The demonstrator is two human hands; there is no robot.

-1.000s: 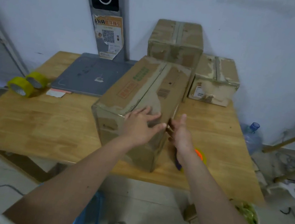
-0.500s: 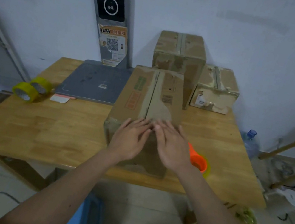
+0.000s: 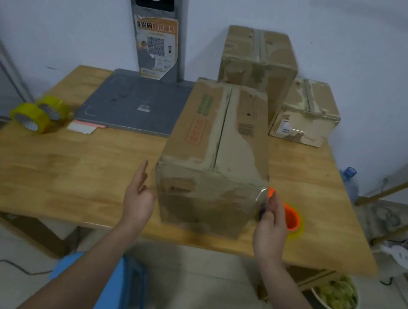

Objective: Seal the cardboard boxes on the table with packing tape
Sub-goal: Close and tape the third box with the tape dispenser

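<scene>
Brown cardboard fills the middle of your view — the long corrugated box (image 3: 215, 153) lies lengthwise near the front edge of the pale wooden table (image 3: 62, 178), its top seam facing up and running away from you, which suits a straight pull of tape. Your left hand (image 3: 139, 194) hovers just beside the box's left side, fingers relaxed and holding nothing, placed to steady it. Your right hand (image 3: 273, 221) is at the right front corner, seemingly gripping the orange tape dispenser (image 3: 290, 220) — though blur hides the fingers. Clear film already glints at that corner. Two taped boxes (image 3: 259, 58) stand behind, against the wall.
</scene>
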